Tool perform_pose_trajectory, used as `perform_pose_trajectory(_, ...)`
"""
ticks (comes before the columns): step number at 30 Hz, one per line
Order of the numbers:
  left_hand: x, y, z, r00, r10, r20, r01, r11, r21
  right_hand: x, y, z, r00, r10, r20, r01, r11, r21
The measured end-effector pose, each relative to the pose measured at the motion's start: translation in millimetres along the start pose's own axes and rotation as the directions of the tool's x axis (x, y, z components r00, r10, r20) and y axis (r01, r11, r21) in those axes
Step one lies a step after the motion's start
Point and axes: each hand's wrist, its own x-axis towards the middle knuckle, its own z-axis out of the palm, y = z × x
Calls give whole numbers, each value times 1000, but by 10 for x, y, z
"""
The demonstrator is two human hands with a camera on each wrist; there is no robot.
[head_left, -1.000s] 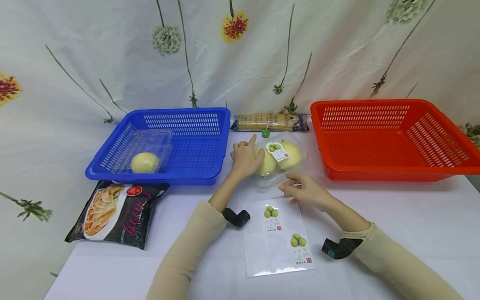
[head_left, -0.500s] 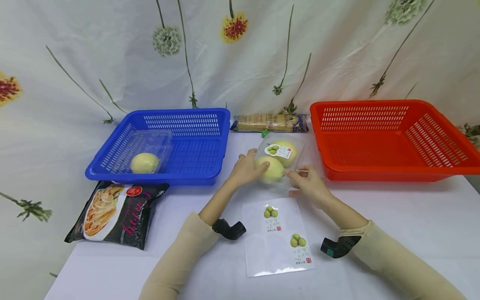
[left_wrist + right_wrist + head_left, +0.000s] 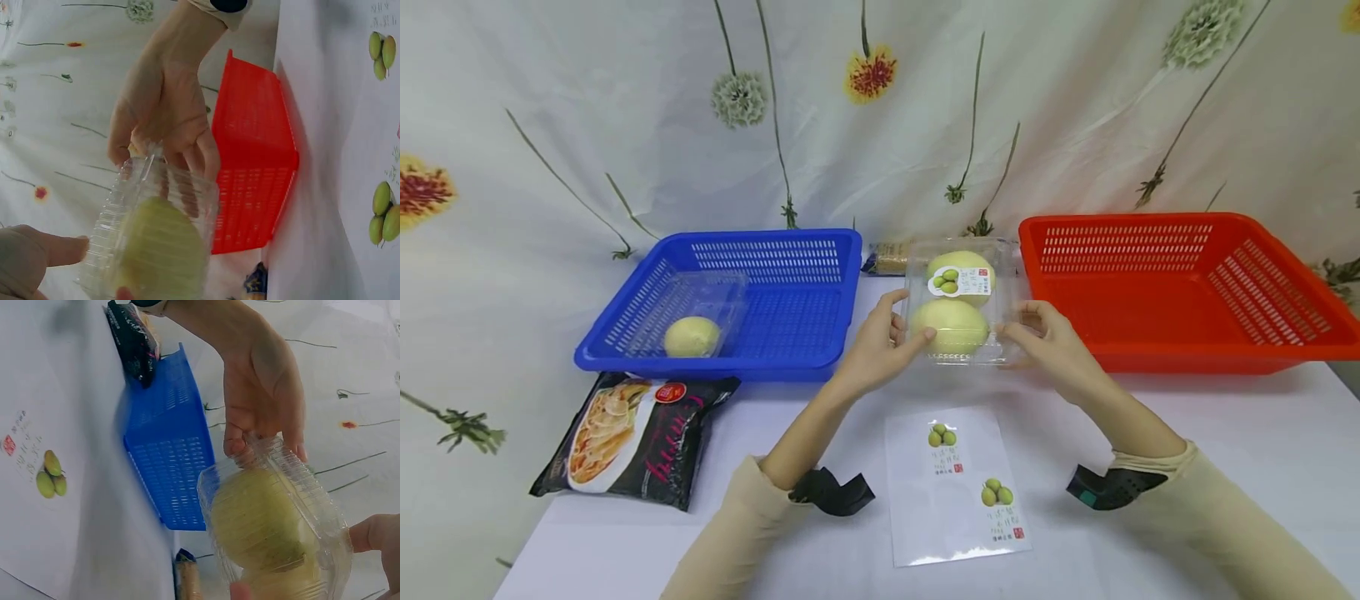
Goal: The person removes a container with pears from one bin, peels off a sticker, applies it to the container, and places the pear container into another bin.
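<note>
Nearest on the tabletop [image 3: 1187, 433], the sticker sheet [image 3: 958, 483] lies below the lifted clamshell [image 3: 962, 304]. The left hand [image 3: 872, 346] and right hand [image 3: 1052, 342] pinch that clear box from either side with curled fingers, raised between the blue basket [image 3: 722, 304] and red basket [image 3: 1180, 287]. Judging by the thin, slick plastic, a squeeze could pop the lid or let it slip, dropping the pears [image 3: 951, 325].
</note>
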Motion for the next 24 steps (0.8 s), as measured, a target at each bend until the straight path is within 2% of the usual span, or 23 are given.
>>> perform_pose_trajectory(2,-9,40,40,997,38,-64,-44,995,-87,-26,-53,-78,1000,-21,-7,20,1000,-22)
perform_pose_trajectory(5,8,104,124,985,85,-150,-113,974,-194,-42,-106,-207,999,-52,-14,52,999,-8)
perform_pose_trajectory(8,58,164,210,974,131,-182,-176,951,-253,-41,-119,-351,997,-78,-19,79,997,23)
perform_pose_trajectory(11,123,221,299,971,174,-164,-216,933,-287,-50,-110,-504,996,-86,-33,87,995,51)
perform_pose_trajectory(15,227,311,434,970,213,-114,-238,926,-295,-78,-84,-721,994,-83,-66,89,992,91)
perform_pose_trajectory(19,349,403,589,973,220,-75,-232,933,-276,-84,-36,-945,992,-71,-102,86,984,155)
perform_pose_trajectory(24,500,492,796,981,188,-53,-196,953,-230,-73,62,-1189,989,-28,-144,57,978,201)
